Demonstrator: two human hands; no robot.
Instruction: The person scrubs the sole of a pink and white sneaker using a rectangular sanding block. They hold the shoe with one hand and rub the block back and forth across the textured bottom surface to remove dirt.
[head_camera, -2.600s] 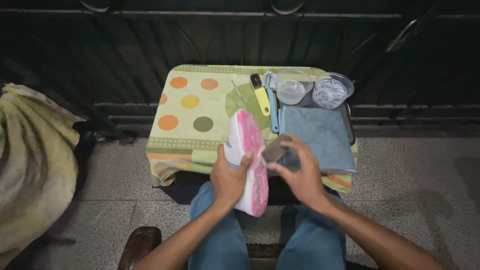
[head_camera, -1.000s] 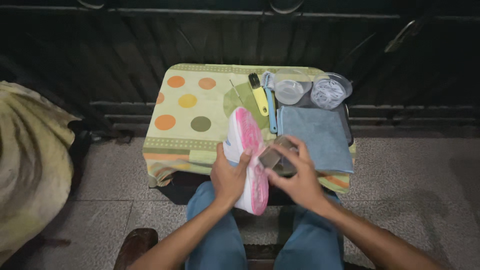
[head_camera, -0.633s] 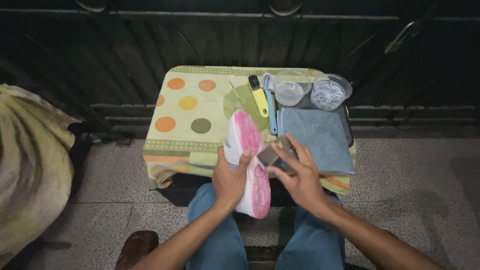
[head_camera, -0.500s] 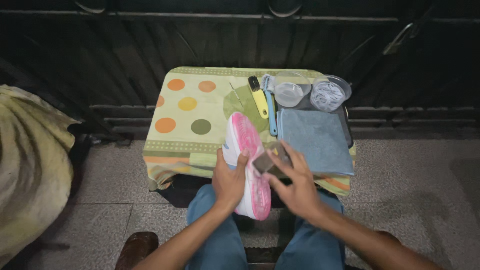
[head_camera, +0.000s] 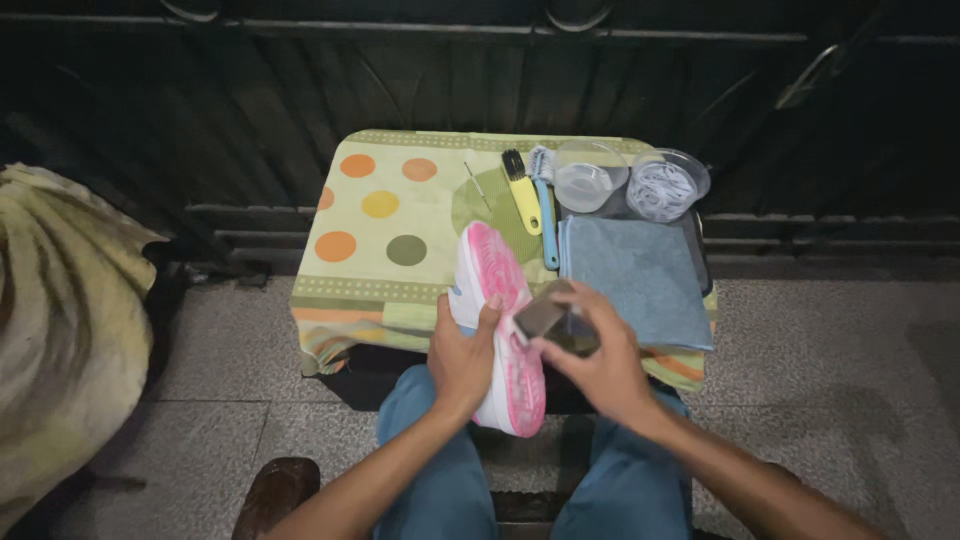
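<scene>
While the left hand (head_camera: 462, 355) keeps its grip on the pink-soled shoe (head_camera: 497, 320), sole up and toe pointing to 12 o'clock over the near edge of the desk (head_camera: 370, 215), the right hand (head_camera: 598, 362) has slid its small dark block (head_camera: 556, 322) down from the cloth side onto the shoe's 3 o'clock edge, fingers closed around it. Contact with the sole now looks made, so scrubbing reads as under way. The blue cloth (head_camera: 635, 280) lies at 2 o'clock of the shoe; yellow brush (head_camera: 522, 195), blue brush (head_camera: 545, 205) and two clear bowls (head_camera: 588, 178) sit at 12 to 1, untouched.
</scene>
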